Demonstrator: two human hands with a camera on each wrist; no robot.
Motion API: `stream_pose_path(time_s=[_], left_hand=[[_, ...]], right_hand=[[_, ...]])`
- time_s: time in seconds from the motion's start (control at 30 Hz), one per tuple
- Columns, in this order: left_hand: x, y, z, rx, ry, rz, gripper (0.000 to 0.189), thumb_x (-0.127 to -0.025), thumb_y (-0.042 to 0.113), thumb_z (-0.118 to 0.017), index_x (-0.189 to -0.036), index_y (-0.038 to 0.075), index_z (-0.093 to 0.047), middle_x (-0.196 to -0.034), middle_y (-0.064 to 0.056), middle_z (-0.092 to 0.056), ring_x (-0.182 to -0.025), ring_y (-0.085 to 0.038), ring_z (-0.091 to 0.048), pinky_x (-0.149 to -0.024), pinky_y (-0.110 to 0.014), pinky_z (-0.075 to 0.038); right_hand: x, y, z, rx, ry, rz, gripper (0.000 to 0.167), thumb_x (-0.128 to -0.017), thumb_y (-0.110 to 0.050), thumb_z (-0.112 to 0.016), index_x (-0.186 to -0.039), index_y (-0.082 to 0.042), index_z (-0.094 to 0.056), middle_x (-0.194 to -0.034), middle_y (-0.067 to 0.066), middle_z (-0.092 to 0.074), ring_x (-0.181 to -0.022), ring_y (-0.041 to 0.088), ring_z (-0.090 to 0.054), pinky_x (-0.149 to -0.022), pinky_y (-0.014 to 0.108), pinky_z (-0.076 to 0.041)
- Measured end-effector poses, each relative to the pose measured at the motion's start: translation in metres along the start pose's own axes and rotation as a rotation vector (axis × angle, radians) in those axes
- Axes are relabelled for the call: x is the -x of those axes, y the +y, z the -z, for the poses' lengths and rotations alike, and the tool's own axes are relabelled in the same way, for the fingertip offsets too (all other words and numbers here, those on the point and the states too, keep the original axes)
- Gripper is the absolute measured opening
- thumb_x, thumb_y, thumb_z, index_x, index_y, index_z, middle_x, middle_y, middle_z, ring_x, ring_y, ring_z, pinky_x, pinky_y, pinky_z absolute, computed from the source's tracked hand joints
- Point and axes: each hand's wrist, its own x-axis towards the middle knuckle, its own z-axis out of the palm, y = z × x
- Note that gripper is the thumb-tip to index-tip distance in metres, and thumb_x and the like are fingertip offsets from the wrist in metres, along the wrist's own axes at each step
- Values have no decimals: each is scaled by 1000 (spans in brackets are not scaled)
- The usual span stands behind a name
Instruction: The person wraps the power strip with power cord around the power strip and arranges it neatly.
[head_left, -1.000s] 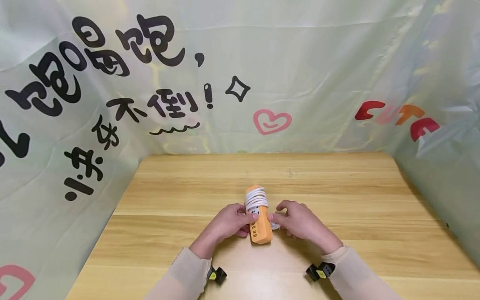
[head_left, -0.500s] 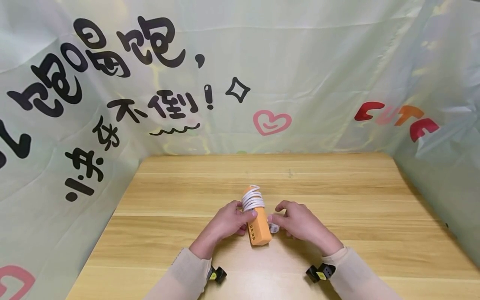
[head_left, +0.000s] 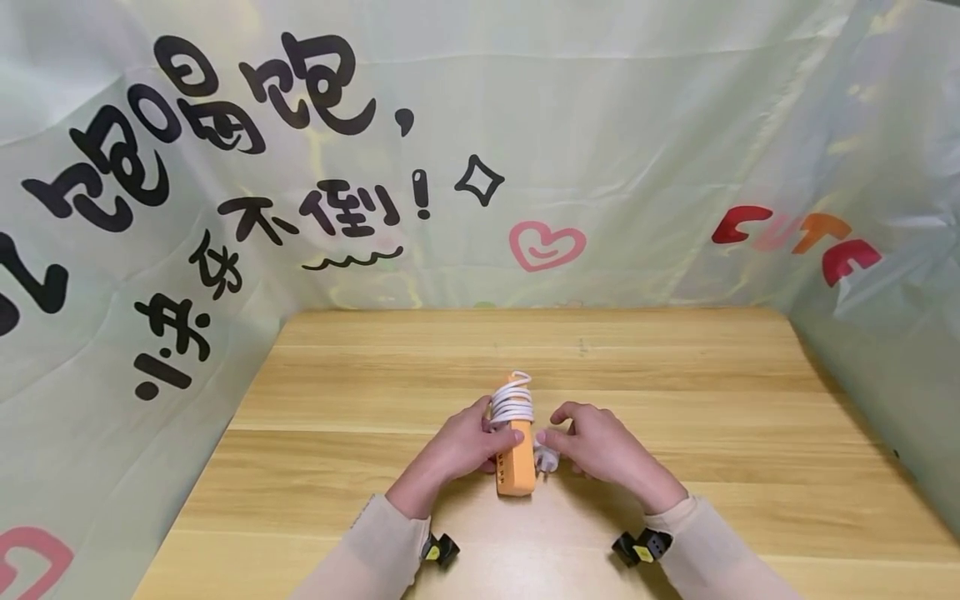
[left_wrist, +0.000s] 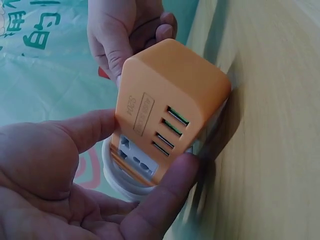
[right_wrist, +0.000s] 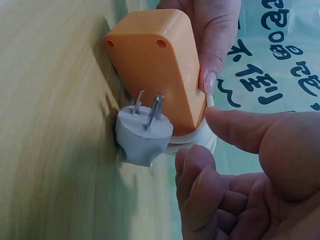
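Observation:
My left hand (head_left: 461, 443) grips an orange power strip (head_left: 516, 471), its thumb lying across the upper face. White cord (head_left: 512, 406) is wound in several loops around the strip's far end. In the left wrist view, a row of USB ports (left_wrist: 170, 131) and a white socket panel (left_wrist: 137, 156) face that wrist. The cord's white plug (right_wrist: 144, 134) hangs beside the strip, its metal prongs bare. Close to the strip's right side is my right hand (head_left: 606, 448), thumb tip right at its edge and fingers loosely bent near the cord loops.
A wooden table (head_left: 360, 367) lies beneath, close under the strip. Pale printed cloth (head_left: 637, 125) with lettering and hearts stands behind it and along both sides. Each wrist wears a small black camera (head_left: 641, 546).
The left hand has rolled the power strip so its USB ports turn further left, and the strip points straighter. The plug shows more plainly on the right. The right hand has hardly moved.

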Motion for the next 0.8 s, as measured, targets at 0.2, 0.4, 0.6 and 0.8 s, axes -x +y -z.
stream_pose_path(time_s=[0.2, 0.4, 0.6, 0.8], left_hand=[[0, -2, 3, -42, 41, 6, 72, -95, 39, -80, -148, 1, -50, -108, -9, -71, -84, -22, -72, -74, -41, -63], [0, -4, 9, -71, 57, -13, 60, -96, 41, -79, -138, 3, -58, -102, -5, -70, -79, -24, -69, -71, -38, -58], [1, -3, 13, -73, 75, 7, 69, -95, 42, -79, -144, -1, -54, -110, -8, -69, -80, -25, -70, -72, -37, -58], [5, -3, 17, -60, 80, 33, 87, -95, 44, -79, -157, -4, -40, -128, -16, -68, -86, -24, -72, -79, -41, -61]], right_hand=[[0, 0, 0, 1, 16, 9, 43, -101, -31, -73, -128, 1, -65, -61, 9, -63, -46, 17, -55, -47, 33, -47], [0, 0, 1, -1, 20, 11, 44, -100, -31, -73, -129, 1, -65, -64, 11, -64, -45, 17, -55, -46, 33, -48], [-1, -1, 1, 5, 19, 11, 44, -100, -32, -73, -129, 1, -65, -64, 10, -64, -46, 17, -56, -47, 33, -49], [-2, 1, 2, 10, 15, 3, 45, -101, -33, -72, -130, 0, -65, -65, 10, -64, -48, 17, -56, -48, 34, -49]])
